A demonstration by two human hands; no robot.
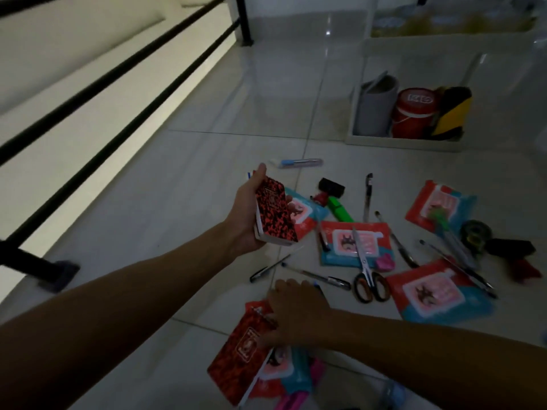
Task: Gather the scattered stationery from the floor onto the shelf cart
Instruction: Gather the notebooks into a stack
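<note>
My left hand (pixel 250 214) holds a small stack of red-and-black notebooks (pixel 275 216) above the tiled floor. My right hand (pixel 296 310) rests on another red-and-black notebook (pixel 239 359) lying near the bottom, fingers curled at its top edge. Scattered on the floor are red-and-blue packets (pixel 353 247), orange-handled scissors (pixel 368 279), several pens (pixel 319 276), a green highlighter (pixel 340 210), a black eraser block (pixel 331 186), a tape roll (pixel 475 232) and a blue pen (pixel 300 163). The white shelf cart (pixel 405 140) stands at the back right.
The cart's lowest shelf holds a grey pouch (pixel 376 108), a red tin (pixel 413 113) and a yellow-and-black item (pixel 451 113). A black railing (pixel 97 119) with a base foot (pixel 56 273) runs along the left. Pink items (pixel 296 400) lie at the bottom edge.
</note>
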